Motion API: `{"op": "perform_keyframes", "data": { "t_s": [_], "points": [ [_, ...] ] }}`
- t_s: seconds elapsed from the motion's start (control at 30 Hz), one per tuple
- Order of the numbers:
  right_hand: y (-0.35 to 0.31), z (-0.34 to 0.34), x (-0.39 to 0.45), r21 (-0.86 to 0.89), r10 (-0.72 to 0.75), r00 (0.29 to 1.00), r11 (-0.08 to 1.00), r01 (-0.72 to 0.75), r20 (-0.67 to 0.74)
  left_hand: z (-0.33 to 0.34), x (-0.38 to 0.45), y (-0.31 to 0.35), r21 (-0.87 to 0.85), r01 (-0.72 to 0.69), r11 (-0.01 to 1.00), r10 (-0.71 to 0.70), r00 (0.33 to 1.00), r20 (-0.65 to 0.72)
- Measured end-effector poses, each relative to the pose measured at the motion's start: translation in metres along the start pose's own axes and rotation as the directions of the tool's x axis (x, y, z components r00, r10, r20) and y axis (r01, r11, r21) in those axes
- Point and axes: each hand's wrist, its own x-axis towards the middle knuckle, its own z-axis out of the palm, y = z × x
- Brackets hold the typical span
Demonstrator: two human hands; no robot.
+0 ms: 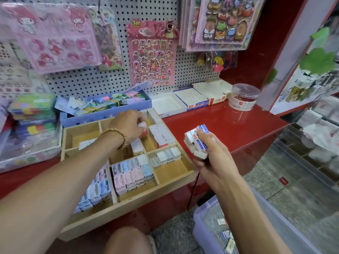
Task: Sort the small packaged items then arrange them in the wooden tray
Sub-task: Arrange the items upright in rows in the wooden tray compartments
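Red table (229,123) under a pegboard (113,77) hung with sticker sheets carries the wooden tray (128,204). My left grip (128,125) reaches into a far middle compartment, fingers curled round a small packaged item (143,125); stacked white packets (161,132) crowd just right of it. My right grip (211,153), clamped on a bunch of packets (197,142), hovers right of the tray. Pastel packets (132,173) fill compartments between my forearms.
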Motion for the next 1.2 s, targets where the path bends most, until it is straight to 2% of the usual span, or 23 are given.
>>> {"op": "perform_keyframes", "data": {
  "t_s": [0.27, 0.43, 0.53, 0.63, 0.7, 0.77, 0.8, 0.87, 0.9, 1.07, 1.2],
  "points": [
    [0.0, 0.005, 0.012, 0.067, 0.031, 0.999, 0.997, -0.031, 0.009, 0.02, 0.027, -0.006, 0.097, -0.088, 0.991, 0.08, 0.993, 0.084],
    [0.004, 0.002, 0.014, 0.012, 0.023, 1.0, 1.0, -0.023, 0.003, 0.024, 0.03, -0.007, 0.201, -0.179, 0.963, 0.163, 0.982, 0.097],
    [0.008, 0.003, 0.013, 0.004, 0.018, 1.0, 1.0, -0.018, 0.001, 0.021, 0.031, -0.008, 0.2, -0.177, 0.964, 0.152, 0.979, 0.134],
    [0.011, 0.006, 0.011, 0.014, 0.011, 1.0, 1.0, -0.011, 0.009, 0.016, 0.022, 0.0, 0.162, -0.196, 0.967, 0.189, 0.98, 0.06],
    [0.011, 0.011, 0.009, 0.036, 0.007, 1.0, 0.999, -0.008, 0.017, 0.012, 0.005, 0.008, 0.094, -0.231, 0.968, 0.237, 0.97, -0.056],
    [0.011, 0.018, 0.005, 0.032, -0.007, 1.0, 0.999, 0.007, 0.009, 0.008, -0.019, 0.018, -0.103, -0.239, 0.965, 0.222, 0.963, -0.154],
    [0.012, 0.022, 0.003, 0.018, -0.014, 1.0, 1.0, 0.015, -0.003, 0.005, -0.031, 0.024, -0.274, -0.215, 0.937, 0.181, 0.973, -0.144],
    [0.014, 0.03, -0.001, -0.013, -0.022, 0.999, 1.0, 0.021, -0.033, -0.003, -0.054, 0.036, -0.593, -0.087, 0.801, 0.122, 0.992, 0.018],
    [0.016, 0.033, -0.004, -0.024, -0.025, 0.999, 0.999, 0.024, -0.043, -0.005, -0.063, 0.04, -0.682, -0.018, 0.731, 0.115, 0.989, 0.097],
    [0.022, 0.049, -0.017, -0.026, -0.041, 0.998, 0.999, 0.04, -0.041, -0.012, -0.08, 0.041, -0.807, 0.139, 0.573, -0.021, 0.988, 0.155],
    [0.026, 0.059, -0.026, 0.011, -0.033, 0.999, 0.999, 0.033, -0.015, -0.03, -0.089, 0.039, -0.865, 0.27, 0.424, -0.092, 0.963, 0.255]
  ]
}}
